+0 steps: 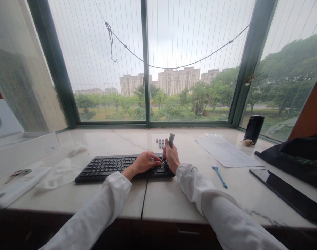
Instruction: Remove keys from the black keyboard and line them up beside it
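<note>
A black keyboard (108, 166) lies on the pale stone counter (161, 198) in front of the window. My left hand (144, 161) rests on the keys at its right end, fingertips pinching at a key. My right hand (171, 155) is closed around a small grey tool (171, 139) that stands upright above the keyboard's right edge. Just behind the keyboard lies a small cluster of loose grey keycaps (160, 142). The keyboard's black cable (144, 194) runs over the counter's front edge.
A blue plastic tool (220, 176) and sheets of paper (227, 152) lie to the right, with a black tablet (286, 192), dark fabric (296, 156) and a black cup (254, 128) beyond. White boxes (23, 149) and a white cloth (59, 175) occupy the left.
</note>
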`<state>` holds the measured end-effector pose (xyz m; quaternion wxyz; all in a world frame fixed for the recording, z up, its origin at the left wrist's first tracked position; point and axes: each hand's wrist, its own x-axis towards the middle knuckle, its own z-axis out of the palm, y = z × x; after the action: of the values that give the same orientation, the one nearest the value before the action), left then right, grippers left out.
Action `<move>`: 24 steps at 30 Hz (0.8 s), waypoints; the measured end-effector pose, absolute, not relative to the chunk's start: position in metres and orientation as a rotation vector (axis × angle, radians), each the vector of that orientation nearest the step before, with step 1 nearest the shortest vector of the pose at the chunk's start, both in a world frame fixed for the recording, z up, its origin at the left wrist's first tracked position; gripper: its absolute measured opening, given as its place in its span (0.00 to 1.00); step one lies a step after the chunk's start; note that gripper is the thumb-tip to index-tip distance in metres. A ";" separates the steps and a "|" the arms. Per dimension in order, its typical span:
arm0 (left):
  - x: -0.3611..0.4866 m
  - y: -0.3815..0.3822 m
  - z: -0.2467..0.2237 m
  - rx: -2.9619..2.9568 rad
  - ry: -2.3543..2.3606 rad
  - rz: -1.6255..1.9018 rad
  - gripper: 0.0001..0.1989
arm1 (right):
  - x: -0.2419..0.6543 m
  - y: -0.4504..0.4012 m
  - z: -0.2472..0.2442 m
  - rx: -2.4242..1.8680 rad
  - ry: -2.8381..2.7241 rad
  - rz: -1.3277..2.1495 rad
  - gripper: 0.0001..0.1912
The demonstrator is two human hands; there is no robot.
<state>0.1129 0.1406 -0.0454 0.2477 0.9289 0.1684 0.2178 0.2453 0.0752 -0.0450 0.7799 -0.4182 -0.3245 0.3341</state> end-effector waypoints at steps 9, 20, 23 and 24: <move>0.113 0.142 -0.047 2.543 0.413 0.616 0.18 | 0.242 0.077 -0.051 -0.951 -0.731 0.710 0.22; 0.113 0.144 -0.049 2.564 0.418 0.614 0.16 | 0.242 0.078 -0.056 -0.783 -0.778 0.898 0.24; 0.114 0.145 -0.052 2.538 0.375 0.634 0.16 | 0.240 0.078 -0.057 -0.788 -0.874 0.905 0.22; 0.114 0.145 -0.052 2.530 0.371 0.643 0.16 | 0.239 0.078 -0.057 -0.795 -0.896 0.910 0.22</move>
<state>0.1141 0.1453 -0.0524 0.2497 0.9292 0.1363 0.2361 0.2395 0.0778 -0.0565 0.7301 -0.3611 -0.4071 0.4133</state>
